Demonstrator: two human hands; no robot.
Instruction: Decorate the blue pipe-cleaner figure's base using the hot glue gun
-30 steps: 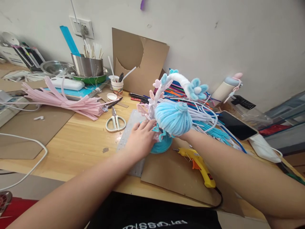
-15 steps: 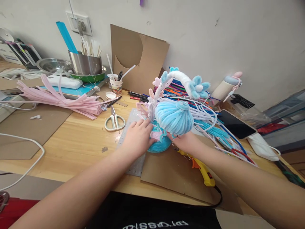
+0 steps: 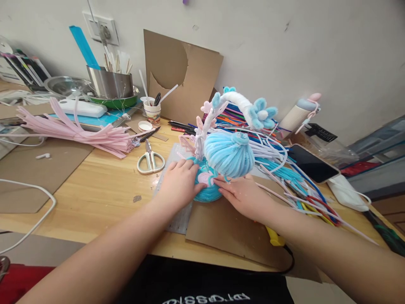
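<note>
Pipe-cleaner ornament (image 3: 229, 155) stands right of white-handled scissors (image 3: 151, 162). Left hand (image 3: 179, 183) grasps its blue base (image 3: 207, 196); right hand (image 3: 243, 195) has fingertips at pink patch (image 3: 205, 178), pinching or not, cannot tell. Pink pipe-cleaner bundle (image 3: 79, 133) lies left of scissors.

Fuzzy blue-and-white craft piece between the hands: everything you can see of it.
The craft piece looks made of plush pipe cleaners. A white arch carrying blue and pink flowers rises from a round blue base with a pink patch. A pale-blue ribbed bulb sits below the arch; its attachment is unclear. The piece stands upright. The left hand covers the base's left side; the right hand has fingertips at the patch.
</note>
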